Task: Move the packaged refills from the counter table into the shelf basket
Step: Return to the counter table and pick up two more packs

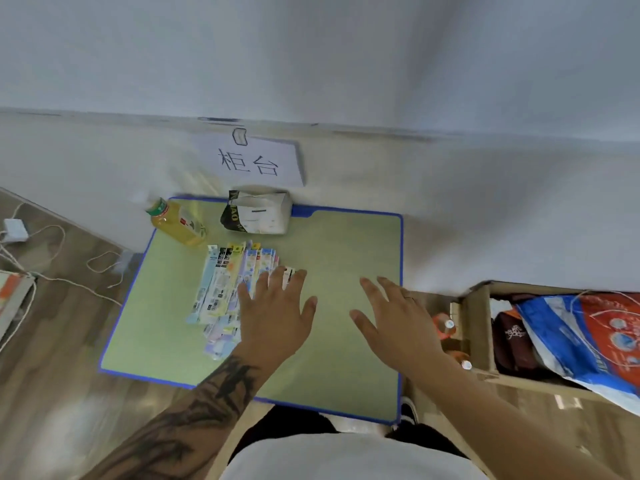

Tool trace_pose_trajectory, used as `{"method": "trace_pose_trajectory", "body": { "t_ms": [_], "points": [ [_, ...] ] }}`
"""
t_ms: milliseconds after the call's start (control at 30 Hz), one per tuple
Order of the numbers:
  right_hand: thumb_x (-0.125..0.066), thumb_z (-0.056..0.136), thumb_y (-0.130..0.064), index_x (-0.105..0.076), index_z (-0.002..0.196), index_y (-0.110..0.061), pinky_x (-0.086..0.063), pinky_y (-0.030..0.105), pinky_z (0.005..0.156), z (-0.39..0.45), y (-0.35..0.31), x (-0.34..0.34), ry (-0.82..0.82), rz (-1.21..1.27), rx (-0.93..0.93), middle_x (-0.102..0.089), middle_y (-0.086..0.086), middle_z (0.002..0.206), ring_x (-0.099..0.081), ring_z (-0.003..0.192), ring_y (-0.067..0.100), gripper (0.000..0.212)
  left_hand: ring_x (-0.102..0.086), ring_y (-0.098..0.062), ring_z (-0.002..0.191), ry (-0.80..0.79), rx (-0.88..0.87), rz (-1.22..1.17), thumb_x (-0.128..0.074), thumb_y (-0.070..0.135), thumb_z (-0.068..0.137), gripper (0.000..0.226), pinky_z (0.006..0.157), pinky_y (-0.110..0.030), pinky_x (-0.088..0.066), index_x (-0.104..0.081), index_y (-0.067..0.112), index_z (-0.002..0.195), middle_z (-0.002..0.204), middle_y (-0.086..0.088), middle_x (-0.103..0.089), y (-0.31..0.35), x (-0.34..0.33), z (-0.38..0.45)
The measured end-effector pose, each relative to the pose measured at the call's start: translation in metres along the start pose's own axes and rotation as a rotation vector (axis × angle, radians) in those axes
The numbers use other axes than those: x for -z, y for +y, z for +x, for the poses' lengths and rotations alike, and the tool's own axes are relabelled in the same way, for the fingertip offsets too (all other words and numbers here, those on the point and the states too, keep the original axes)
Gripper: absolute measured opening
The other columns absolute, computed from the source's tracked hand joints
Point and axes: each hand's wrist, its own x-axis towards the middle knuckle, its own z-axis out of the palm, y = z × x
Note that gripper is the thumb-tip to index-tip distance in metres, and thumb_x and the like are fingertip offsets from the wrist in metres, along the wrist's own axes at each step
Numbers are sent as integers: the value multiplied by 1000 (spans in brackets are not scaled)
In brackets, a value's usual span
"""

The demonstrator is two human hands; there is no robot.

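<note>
The refills [221, 289] lie in a loose, overlapping fan on the green table [346, 323], under and just left of the left hand [277, 317]. That hand lies flat with its fingers straight and spread, fingertips over the right edge of the fan; it grips nothing. Whether the palm presses the packs or only hovers over them I cannot tell. The right hand [394, 320] is also flat and spread, well to the right of the pile over bare table, holding nothing.

The packs look like long, thin plastic sleeves with card headers: likely very light, a little bendy, and slick against one another, so a stack would probably slide apart if pinched at one end. A sounder hold would be to sweep them together and clasp the bundle across its middle, thumb beneath and fingers on top, with the right hand squaring up the loose ends.

Counting: perhaps eight to ten packs show, but the overlap and blur forbid an exact figure. Beyond the left fingertips stand one yellow bottle [178, 221] and one tissue pack [258, 213]. No shelf basket is plainly visible; right of the right hand is one cardboard box [479, 327] holding bags.
</note>
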Motion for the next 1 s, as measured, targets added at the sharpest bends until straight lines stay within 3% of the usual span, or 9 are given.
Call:
{"method": "trace_pose_trajectory", "body": {
  "t_ms": [133,233,333,433,600,733,900,1000],
  "points": [
    [-28,105,-62,-17,162,-32,-26,41,122,22,-57,-28,-65,0,-38,-24,2,168,-30,152,26,66,-29,-31,152,-52,-14,-1,-32,63,102,60,120,-63,-20,-30,38,156,166,-4,-31,-65,-16,15],
    [-33,105,-60,-30,158,-29,-30,41,119,46,-99,-53,-115,20,-41,-36,2,163,-38,147,25,61,-33,-33,151,-82,-46,26,-29,63,101,62,118,-64,-24,-32,37,157,164,-6,-34,-111,-29,28],
    [-47,104,-49,-55,143,-24,-42,40,107,71,-137,-74,-90,142,-105,-58,3,141,-55,128,24,47,-36,-36,149,-102,-79,27,-33,62,101,61,116,-65,-25,-36,34,156,163,-9,-37,-143,-38,41],
    [-54,102,-45,-65,125,-22,-50,40,92,91,-167,-92,-39,272,-243,-67,2,116,-63,106,25,34,-36,-37,149,-116,-124,24,-26,63,100,63,116,-66,-25,-34,35,156,165,-8,-35,-163,-45,51],
    [-60,96,-53,-59,100,-25,-53,41,87,112,-190,-114,-72,359,-456,-65,-4,95,-64,90,22,28,-39,-38,146,-108,-184,-5,-18,64,100,67,114,-66,-27,-40,32,154,161,-11,-41,-175,-52,60],
    [-68,92,-46,-57,94,-26,-56,43,85,118,-188,-124,-48,479,-573,-65,-5,90,-64,87,23,23,-35,-35,149,-125,-217,-56,-15,64,99,68,116,-64,-25,-40,32,154,161,-9,-39,-175,-56,56],
    [-73,91,-32,-59,92,-17,-53,36,75,117,-183,-128,67,682,-620,-66,0,87,-64,83,23,21,-24,-30,154,-200,-267,-137,-39,53,104,55,124,-57,-16,-39,32,154,166,-5,-28,-175,-62,48],
    [-71,93,-32,-58,99,-20,-58,40,76,112,-178,-130,101,709,-644,-67,-1,87,-66,80,24,18,-24,-28,154,-209,-250,-193,-41,51,104,53,125,-54,-15,-39,32,153,166,-3,-28,-172,-60,41]
  ]
}}
